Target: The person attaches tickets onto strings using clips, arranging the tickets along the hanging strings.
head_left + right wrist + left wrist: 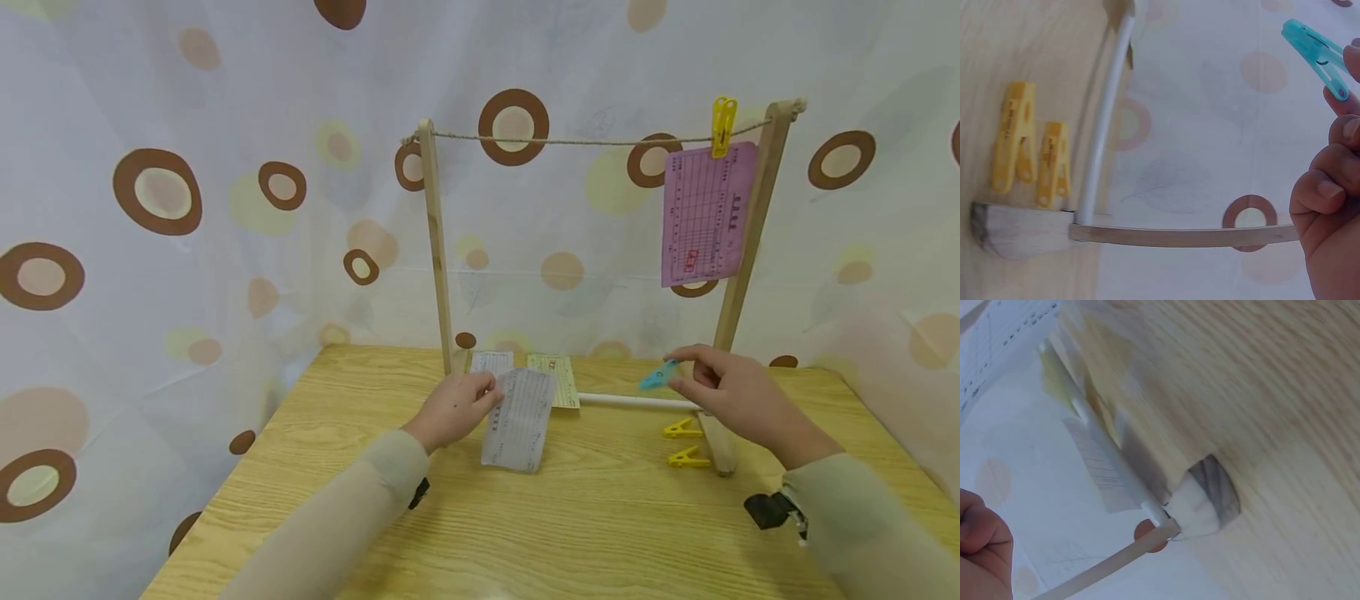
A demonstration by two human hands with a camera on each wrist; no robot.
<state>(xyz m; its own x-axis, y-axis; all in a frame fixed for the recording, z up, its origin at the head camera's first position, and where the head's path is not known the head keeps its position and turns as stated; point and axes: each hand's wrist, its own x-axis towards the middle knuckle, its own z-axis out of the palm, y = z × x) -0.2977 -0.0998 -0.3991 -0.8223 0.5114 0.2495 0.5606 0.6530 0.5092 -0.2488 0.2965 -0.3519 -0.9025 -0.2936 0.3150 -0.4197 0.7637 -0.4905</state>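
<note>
Nearest, the left hand [457,408] pinches a pale printed slip [520,418] by its upper left edge, fingers curled round the paper, so the slip hangs down with its lower end touching the wooden table [600,525]. To the right, the right hand [738,393] pinches a blue peg [658,375] between thumb and fingertips (the other fingers are curled in, as the right wrist view shows), holding it above the white bar [637,402] at the foot of the wooden drying rack [437,250]. Just below that hand, two yellow pegs [684,443] lie side by side on the table, close against the rack's right foot. Behind the held slip, a white slip [491,362] and a yellowish slip [555,379] lie flat by the rack's left post. Higher up, a string [570,141] runs between the posts, and near the right post a yellow peg [723,125] clips a pink sheet [707,214] to it. Beyond the rack hangs a spotted curtain [225,208].
</note>
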